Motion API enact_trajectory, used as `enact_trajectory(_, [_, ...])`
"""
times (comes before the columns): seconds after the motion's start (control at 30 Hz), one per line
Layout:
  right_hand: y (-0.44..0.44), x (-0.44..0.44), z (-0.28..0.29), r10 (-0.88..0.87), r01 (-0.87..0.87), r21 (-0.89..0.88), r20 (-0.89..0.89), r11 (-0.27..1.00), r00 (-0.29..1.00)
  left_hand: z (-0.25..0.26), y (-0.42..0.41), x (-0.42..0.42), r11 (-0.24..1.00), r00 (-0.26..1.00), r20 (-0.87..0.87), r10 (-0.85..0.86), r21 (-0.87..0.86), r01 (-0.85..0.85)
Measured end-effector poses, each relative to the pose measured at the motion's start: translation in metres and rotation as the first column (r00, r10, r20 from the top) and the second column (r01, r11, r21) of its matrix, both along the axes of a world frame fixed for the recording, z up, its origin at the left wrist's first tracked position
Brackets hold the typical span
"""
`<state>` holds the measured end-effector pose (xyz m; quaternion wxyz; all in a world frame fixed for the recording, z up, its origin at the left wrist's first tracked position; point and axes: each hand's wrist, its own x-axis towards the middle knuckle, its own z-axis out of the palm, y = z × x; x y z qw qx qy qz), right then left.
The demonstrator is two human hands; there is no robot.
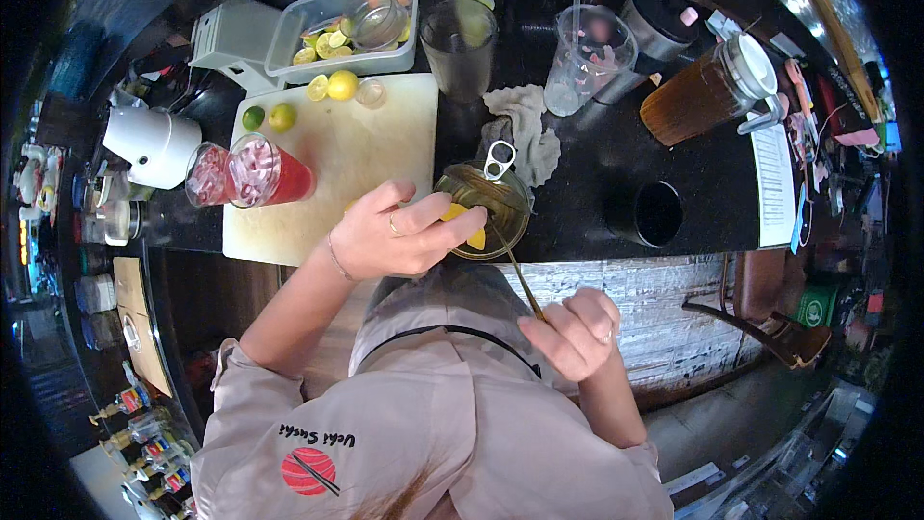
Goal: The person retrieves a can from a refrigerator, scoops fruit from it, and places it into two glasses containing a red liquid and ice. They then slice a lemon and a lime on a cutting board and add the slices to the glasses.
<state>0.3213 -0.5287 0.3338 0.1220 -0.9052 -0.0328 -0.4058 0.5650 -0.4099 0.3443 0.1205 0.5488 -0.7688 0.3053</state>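
Observation:
An opened tin can (521,235) stands at the counter's near edge, its lid (482,186) bent up with the pull ring (499,160) on top. Over the can's mouth is my left hand (404,235), its fingertips against a yellow fruit piece (476,238). Whether those fingers grip the piece is hidden. My right hand (574,332), lower and to the right, is closed around the handle of a thin metal utensil (525,282). That utensil slants up into the can, where its far end cannot be made out.
Left of the can lies a white cutting board (375,159) with limes (282,117), a lemon (343,85) and two red iced drinks (289,177). Behind are a plastic tub of cut citrus (339,68), a grey cloth (530,130), a plastic cup (577,79), a brown-filled pitcher (686,97) and a black cup (653,213).

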Motion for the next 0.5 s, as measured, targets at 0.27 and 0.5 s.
enact_trajectory(0.27, [0.001,-0.013,0.016,0.034,-0.034,-0.024,-0.007,0.999,0.999,-0.011,0.020,-0.004,0.970,0.985,-0.089,0.150,-0.180,-0.164])
enact_trajectory(0.5, [0.039,0.039,0.045,0.082,-0.062,0.157,-0.121,0.986,0.989,-0.031,0.081,0.011,0.872,0.823,-0.373,0.429,-0.067,-0.485])
